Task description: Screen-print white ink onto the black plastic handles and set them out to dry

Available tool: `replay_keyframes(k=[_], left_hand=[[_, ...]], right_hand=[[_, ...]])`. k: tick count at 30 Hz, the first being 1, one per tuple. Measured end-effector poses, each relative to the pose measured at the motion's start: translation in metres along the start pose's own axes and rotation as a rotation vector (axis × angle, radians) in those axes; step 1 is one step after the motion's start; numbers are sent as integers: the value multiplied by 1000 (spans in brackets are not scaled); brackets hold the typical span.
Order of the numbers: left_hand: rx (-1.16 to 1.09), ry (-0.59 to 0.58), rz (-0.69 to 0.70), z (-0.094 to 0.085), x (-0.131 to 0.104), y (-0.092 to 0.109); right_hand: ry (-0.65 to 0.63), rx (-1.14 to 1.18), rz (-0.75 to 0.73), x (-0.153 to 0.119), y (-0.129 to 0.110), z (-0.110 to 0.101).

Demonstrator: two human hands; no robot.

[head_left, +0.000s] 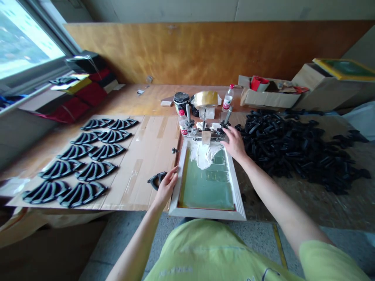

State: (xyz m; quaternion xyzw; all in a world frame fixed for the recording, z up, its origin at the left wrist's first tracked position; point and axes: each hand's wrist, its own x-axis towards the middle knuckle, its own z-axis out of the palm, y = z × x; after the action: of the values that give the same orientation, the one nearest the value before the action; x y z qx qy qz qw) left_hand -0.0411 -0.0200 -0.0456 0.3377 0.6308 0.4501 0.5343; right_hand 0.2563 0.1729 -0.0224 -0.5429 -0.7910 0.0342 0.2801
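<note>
Altogether, two hands (167, 183) (235, 145) (half-curled, grip unclear) at one frame (205, 213), one black bracket (152, 180) beside the left.

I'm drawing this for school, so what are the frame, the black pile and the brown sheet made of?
Frame: perhaps matt aluminium, being pale grey with grooved edges.
Black pile: probably plastic, dark with slight shine.
Brown sheet: cardboard, matt, with tape strips.

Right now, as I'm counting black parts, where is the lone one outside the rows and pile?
In the head view, the lone black part lies on the cardboard, left of the screen-printing frame, beside the left hand.
</note>
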Motion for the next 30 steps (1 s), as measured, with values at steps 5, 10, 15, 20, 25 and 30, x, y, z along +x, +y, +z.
replay_keyframes(k=[5, 10, 15, 20, 25, 30], left_hand=[[117, 10, 14, 3, 22, -48], [120, -6, 13, 1, 27, -58], [100, 20, 17, 2, 24, -56], [67, 35, -2, 3, 21, -49], [53, 26, -22, 5, 18, -44], [-22, -21, -44, 0, 9, -17]], right_hand=[[-281, -117, -224, 33, -60, 35], [-433, -173, -408, -11, -63, 36], [-549, 17, -696, -34, -55, 9], [-413, -2, -509, -35, -63, 15], [-381, 41, -593, -59, -60, 23], [-264, 48, -349, -3, -64, 22]])
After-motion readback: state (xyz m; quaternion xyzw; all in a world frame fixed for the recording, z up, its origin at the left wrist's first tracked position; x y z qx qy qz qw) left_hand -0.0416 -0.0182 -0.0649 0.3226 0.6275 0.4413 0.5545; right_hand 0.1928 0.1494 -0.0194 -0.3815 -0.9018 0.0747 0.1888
